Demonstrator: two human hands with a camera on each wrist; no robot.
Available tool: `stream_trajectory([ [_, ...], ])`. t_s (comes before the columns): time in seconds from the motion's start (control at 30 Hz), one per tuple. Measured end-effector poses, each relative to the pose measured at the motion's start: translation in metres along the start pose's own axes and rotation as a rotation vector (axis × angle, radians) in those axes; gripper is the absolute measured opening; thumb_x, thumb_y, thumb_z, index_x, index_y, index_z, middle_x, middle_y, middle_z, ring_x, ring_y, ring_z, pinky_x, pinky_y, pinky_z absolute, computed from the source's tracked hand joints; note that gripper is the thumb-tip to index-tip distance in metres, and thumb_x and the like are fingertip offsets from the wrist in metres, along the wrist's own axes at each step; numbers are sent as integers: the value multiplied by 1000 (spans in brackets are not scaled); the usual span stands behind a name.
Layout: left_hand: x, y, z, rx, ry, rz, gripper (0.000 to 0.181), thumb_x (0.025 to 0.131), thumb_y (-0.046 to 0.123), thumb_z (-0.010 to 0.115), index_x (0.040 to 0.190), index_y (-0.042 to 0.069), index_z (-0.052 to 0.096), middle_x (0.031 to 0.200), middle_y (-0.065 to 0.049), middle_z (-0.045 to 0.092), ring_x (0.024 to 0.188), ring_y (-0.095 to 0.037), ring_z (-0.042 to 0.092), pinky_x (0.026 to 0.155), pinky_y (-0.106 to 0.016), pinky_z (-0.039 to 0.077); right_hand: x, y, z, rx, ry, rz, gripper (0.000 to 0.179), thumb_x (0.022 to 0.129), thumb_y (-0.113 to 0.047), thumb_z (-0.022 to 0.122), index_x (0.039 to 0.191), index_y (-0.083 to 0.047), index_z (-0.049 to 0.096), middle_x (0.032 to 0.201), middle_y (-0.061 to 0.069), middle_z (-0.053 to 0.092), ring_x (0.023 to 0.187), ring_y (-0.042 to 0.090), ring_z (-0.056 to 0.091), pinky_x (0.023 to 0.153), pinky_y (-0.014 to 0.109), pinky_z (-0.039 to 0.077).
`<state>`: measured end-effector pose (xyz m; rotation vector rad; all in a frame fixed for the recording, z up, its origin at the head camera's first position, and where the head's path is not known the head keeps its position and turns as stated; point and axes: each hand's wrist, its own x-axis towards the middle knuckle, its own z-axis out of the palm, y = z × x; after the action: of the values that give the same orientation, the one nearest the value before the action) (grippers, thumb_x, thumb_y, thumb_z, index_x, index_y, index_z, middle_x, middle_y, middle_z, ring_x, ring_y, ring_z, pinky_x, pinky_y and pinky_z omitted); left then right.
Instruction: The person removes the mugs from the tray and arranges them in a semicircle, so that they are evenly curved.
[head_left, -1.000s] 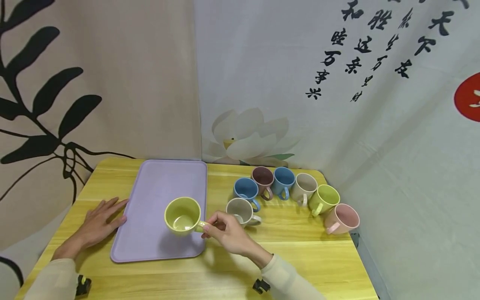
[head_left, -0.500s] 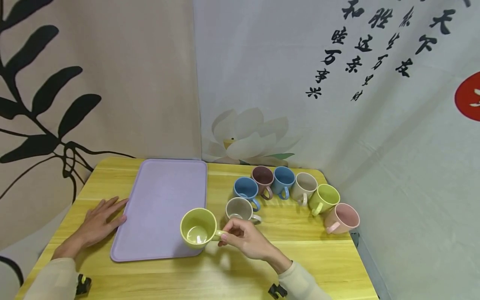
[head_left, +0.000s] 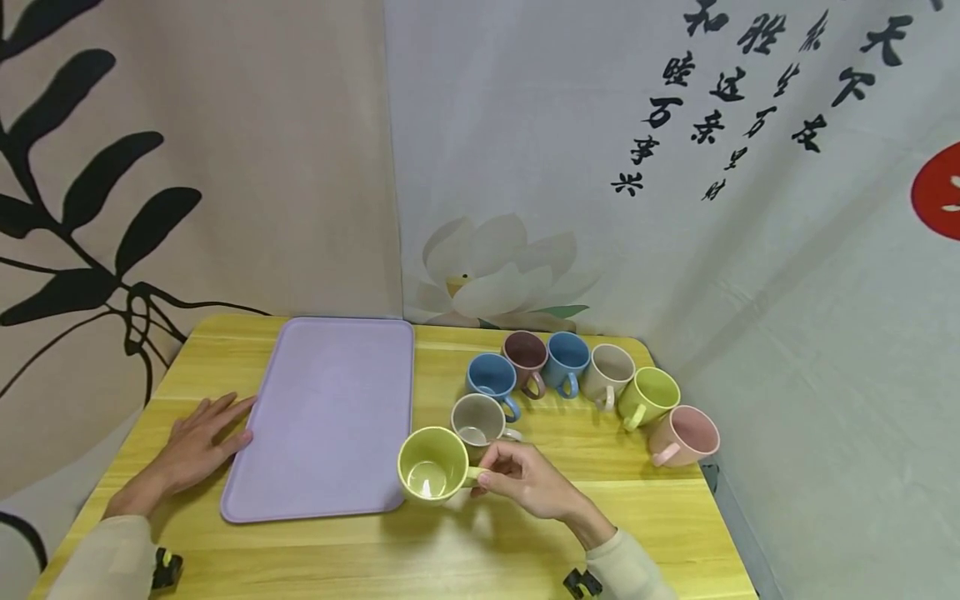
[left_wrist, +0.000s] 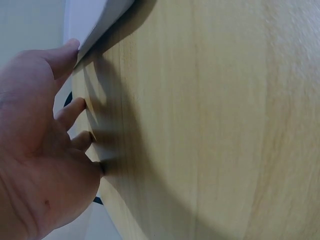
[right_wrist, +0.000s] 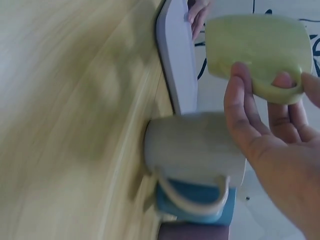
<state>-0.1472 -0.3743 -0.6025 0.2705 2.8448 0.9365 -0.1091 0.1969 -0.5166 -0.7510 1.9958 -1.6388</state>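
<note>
My right hand (head_left: 532, 483) pinches the handle of a yellow-green mug (head_left: 432, 467), which is held up off the table near the tray's front right corner. In the right wrist view the mug (right_wrist: 255, 47) hangs clear of the wood, with fingers and thumb about its handle. Just behind it stands a grey mug (head_left: 476, 417), partly covered by the held one. On the left, my left hand (head_left: 201, 446) lies with spread fingers at the left edge of a lilac tray (head_left: 322, 417). The left wrist view shows the thumb of that hand (left_wrist: 45, 135) against the tray's edge.
Behind the grey mug are a blue mug (head_left: 491, 375), a dark mauve mug (head_left: 525, 352) and another blue mug (head_left: 567, 354). A beige mug (head_left: 609, 371), a second yellow-green mug (head_left: 649, 396) and a pink mug (head_left: 686, 435) curve along the table's right side. A printed curtain (head_left: 510, 150) hangs behind.
My right hand has carried the yellow-green mug rightward and a little nearer, from above the tray to beside its right edge. The left hand and the tray have stayed put.
</note>
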Motion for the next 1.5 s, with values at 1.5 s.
stream_trajectory([
  [1.5, -2, 4, -2, -7, -6, -5, 71, 118, 41, 58, 175, 5, 35, 177, -47, 19, 160, -81, 6, 120, -98, -1, -26, 67, -66, 43, -134, -1, 17, 109, -3, 64, 108, 15, 65, 102, 52, 67, 96, 20, 83, 89, 36, 69],
])
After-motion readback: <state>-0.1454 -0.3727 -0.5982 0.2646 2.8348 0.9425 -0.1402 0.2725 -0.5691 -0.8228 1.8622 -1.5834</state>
